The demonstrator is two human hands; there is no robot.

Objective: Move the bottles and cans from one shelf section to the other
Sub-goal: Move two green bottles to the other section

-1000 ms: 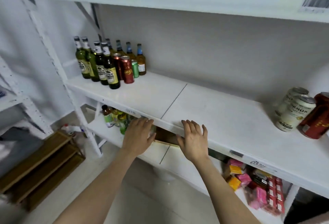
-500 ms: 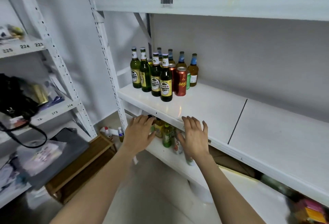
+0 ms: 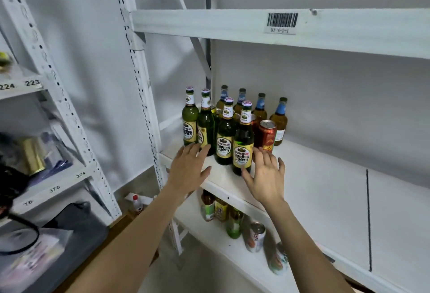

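Several green beer bottles with yellow labels stand at the left end of the white shelf. Behind them are several amber bottles with blue neck labels, and a red can stands at their right. My left hand is spread open just in front of the left green bottles. My right hand is open too, its fingers beside the nearest green bottle and below the red can. Neither hand holds anything.
A seam divides the shelf board; the part right of the bottles is bare. The lower shelf holds bottles and cans. An upper shelf beam with a barcode label hangs overhead. A neighbouring rack with clutter stands at the left.
The view has swung left and closer to the bottle group. Both hands have risen from the shelf's front edge to the bottles.
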